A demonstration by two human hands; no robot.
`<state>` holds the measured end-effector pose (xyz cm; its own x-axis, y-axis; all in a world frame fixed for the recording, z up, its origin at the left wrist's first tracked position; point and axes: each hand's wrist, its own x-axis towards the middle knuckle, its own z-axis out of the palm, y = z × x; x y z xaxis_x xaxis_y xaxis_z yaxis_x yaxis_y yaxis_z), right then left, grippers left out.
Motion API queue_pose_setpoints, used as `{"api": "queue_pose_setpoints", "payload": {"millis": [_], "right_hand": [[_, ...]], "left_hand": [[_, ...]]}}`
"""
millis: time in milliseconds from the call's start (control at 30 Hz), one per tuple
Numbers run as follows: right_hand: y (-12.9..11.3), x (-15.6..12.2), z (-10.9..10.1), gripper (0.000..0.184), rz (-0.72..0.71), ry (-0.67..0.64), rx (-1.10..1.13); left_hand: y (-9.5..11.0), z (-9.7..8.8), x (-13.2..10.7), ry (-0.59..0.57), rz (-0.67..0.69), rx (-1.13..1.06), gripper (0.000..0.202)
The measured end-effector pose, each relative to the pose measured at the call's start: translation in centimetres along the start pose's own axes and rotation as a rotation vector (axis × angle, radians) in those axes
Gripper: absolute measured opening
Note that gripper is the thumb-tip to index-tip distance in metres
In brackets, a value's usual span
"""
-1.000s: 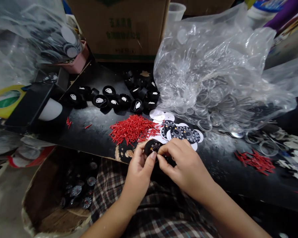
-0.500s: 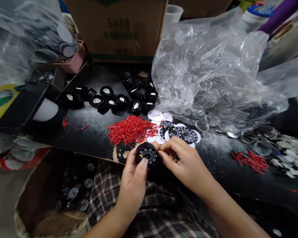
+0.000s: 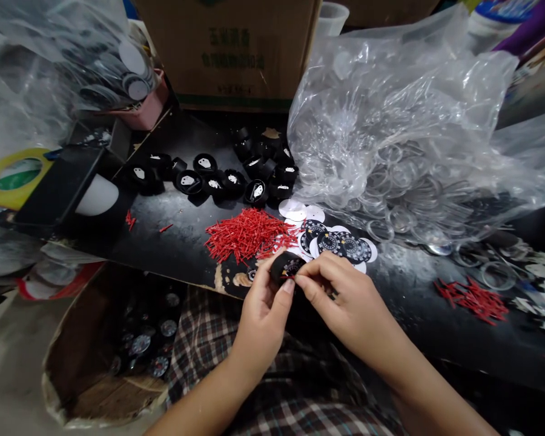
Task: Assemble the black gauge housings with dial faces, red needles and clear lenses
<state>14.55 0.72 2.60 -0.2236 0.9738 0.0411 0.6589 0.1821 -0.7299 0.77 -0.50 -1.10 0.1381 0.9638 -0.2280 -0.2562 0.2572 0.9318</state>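
Observation:
My left hand point(image 3: 266, 303) grips a small black round gauge housing point(image 3: 282, 266) that has a printed dial face, tilted on its side. At the dial's lower edge lies a thin red pointer point(image 3: 289, 277), and the thumb and forefinger of my right hand point(image 3: 333, 283) pinch its end. Just beyond my hands is a heap of red pointers point(image 3: 249, 233). Beside it, white discs point(image 3: 293, 210) and black printed dial faces point(image 3: 330, 242) overlap in a loose pile. Several black housings point(image 3: 215, 181) with white inserts stand further back.
A clear plastic bag point(image 3: 409, 127) of transparent rings spreads over the right side. Red pointers point(image 3: 472, 300) and white parts point(image 3: 542, 284) lie at the far right. A cardboard box point(image 3: 227, 54) stands behind. Low on the left, a bin point(image 3: 57, 363) contains finished-looking gauges point(image 3: 140, 344).
My left hand has tilted the housing, so its face now shows edge-on. My right fingers have come to the dial's lower edge, where a red pointer shows. The view has shifted slightly left.

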Motion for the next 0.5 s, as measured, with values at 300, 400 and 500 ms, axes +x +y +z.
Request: {"api": "queue_pose_setpoints", "payload": {"millis": [300, 400, 500], "right_hand": [[-0.63, -0.55, 0.0, 0.016, 0.01, -0.009, -0.013], [-0.92, -0.71, 0.2, 0.017, 0.0, 0.013, -0.012], [-0.97, -0.71, 0.31, 0.02, 0.021, 0.032, -0.012]], "left_hand": [[0.24, -0.32, -0.43, 0.056, 0.142, 0.194, 0.017], [0.28, -0.38, -0.67, 0.066, 0.179, 0.265, 0.022], [0.45, -0.51, -0.59, 0.084, 0.17, 0.308, 0.023]]}}
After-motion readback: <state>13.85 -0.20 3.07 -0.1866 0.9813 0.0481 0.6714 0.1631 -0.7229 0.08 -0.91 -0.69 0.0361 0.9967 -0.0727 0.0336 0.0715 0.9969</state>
